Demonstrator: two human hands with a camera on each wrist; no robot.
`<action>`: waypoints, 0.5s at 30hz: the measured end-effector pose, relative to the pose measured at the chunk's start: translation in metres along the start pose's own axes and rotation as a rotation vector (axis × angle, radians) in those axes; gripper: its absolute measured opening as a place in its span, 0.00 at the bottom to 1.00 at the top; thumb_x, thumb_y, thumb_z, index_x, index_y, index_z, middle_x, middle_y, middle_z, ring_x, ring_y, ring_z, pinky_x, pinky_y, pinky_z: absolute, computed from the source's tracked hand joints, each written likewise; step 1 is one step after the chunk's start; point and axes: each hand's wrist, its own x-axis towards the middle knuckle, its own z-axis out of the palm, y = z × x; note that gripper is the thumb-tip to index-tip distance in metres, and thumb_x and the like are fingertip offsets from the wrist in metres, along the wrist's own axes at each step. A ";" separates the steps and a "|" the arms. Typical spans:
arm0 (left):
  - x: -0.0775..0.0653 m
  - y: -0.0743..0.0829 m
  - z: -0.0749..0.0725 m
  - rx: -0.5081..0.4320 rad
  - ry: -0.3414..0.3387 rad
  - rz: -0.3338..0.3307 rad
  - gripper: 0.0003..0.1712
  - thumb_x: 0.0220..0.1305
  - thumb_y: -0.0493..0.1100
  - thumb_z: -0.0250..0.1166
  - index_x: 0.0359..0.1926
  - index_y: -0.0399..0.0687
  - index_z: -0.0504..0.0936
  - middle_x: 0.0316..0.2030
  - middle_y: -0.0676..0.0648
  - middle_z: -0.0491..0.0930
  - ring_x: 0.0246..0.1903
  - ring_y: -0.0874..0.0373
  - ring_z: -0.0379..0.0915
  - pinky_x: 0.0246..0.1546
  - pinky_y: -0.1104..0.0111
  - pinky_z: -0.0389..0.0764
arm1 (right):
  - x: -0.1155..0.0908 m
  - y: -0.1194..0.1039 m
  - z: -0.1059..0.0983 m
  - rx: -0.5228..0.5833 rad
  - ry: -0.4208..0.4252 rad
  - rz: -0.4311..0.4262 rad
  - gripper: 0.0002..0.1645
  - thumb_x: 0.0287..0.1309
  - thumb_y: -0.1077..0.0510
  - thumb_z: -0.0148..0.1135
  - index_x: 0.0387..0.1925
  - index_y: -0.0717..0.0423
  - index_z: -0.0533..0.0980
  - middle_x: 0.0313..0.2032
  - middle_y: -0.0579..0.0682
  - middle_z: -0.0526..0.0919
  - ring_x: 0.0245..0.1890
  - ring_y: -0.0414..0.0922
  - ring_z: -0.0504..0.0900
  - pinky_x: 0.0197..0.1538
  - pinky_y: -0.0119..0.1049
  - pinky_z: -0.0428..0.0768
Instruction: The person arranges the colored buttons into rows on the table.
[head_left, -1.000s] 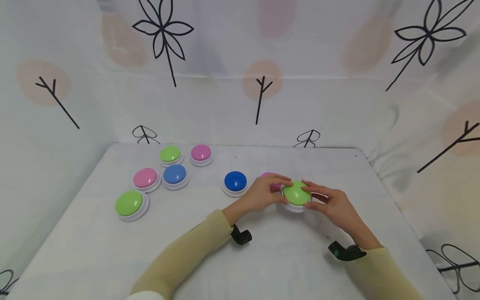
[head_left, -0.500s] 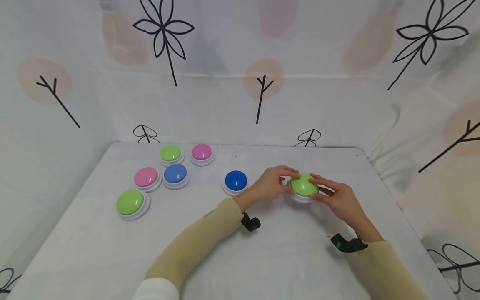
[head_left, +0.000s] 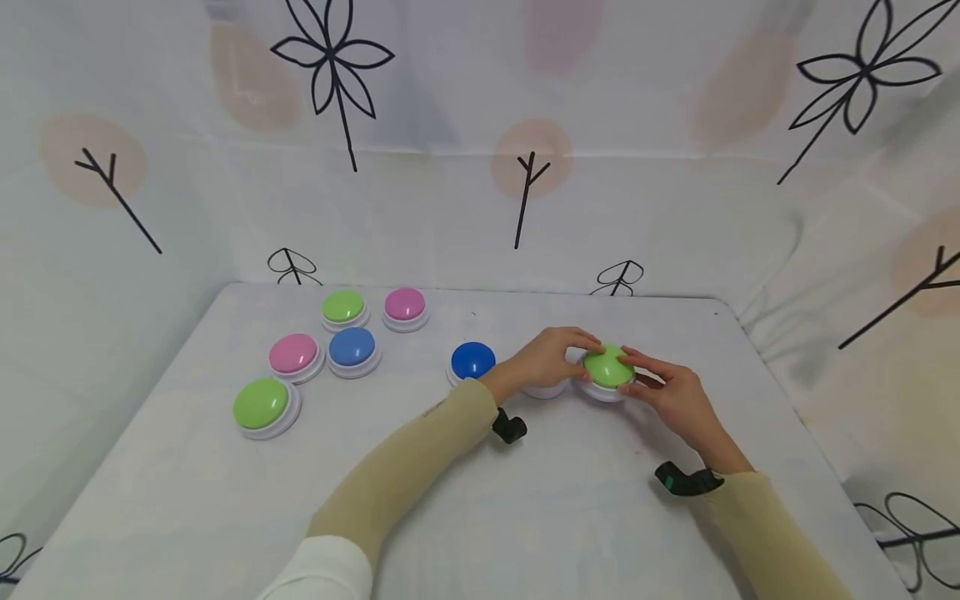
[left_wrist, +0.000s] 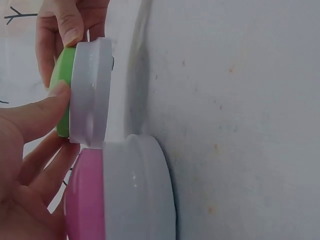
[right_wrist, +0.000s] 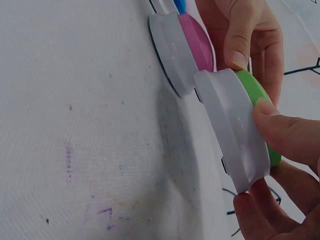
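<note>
Both hands hold a green push button [head_left: 607, 367] with a white round base, toward the right of the table. My left hand [head_left: 550, 358] grips its left side with thumb and fingers, and my right hand [head_left: 678, 404] grips the right side. A gap and a shadow under the base show it raised off the table in the right wrist view. A pink button [left_wrist: 85, 195] stands beside it under my left hand, which hides most of it in the head view. Left of that is a dark blue button [head_left: 472, 360], partly covered by my left wrist.
On the table's left side stand several more buttons: a large green one [head_left: 260, 403], a pink one [head_left: 293, 354], a lighter blue one [head_left: 352, 347], a green one [head_left: 342, 307] and a magenta one [head_left: 405, 305]. A patterned cloth wall [head_left: 435, 217] borders the white table [head_left: 517, 517].
Both hands have carried the green button a little to the right and farther back. The left forearm has shifted right, now overlapping the dark blue button's base. The other buttons have stayed put.
</note>
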 end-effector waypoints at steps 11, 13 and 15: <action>0.010 -0.007 0.005 0.059 -0.051 -0.045 0.28 0.61 0.46 0.72 0.63 0.58 0.80 0.64 0.59 0.73 0.67 0.62 0.62 0.68 0.67 0.61 | 0.006 0.012 0.002 -0.009 -0.029 0.073 0.32 0.55 0.57 0.74 0.62 0.59 0.77 0.68 0.54 0.71 0.69 0.56 0.65 0.57 0.30 0.74; 0.011 -0.007 0.006 0.066 -0.058 -0.057 0.27 0.61 0.46 0.72 0.63 0.59 0.80 0.64 0.60 0.73 0.67 0.63 0.62 0.68 0.67 0.61 | 0.007 0.012 0.002 -0.013 -0.035 0.089 0.33 0.56 0.57 0.74 0.62 0.59 0.76 0.68 0.53 0.70 0.70 0.56 0.64 0.58 0.33 0.73; 0.012 -0.008 0.007 0.070 -0.060 -0.066 0.27 0.61 0.46 0.72 0.62 0.60 0.80 0.64 0.61 0.73 0.67 0.64 0.62 0.68 0.68 0.62 | 0.007 0.012 0.003 -0.021 -0.039 0.100 0.33 0.56 0.58 0.74 0.63 0.59 0.76 0.69 0.53 0.70 0.70 0.55 0.64 0.59 0.35 0.73</action>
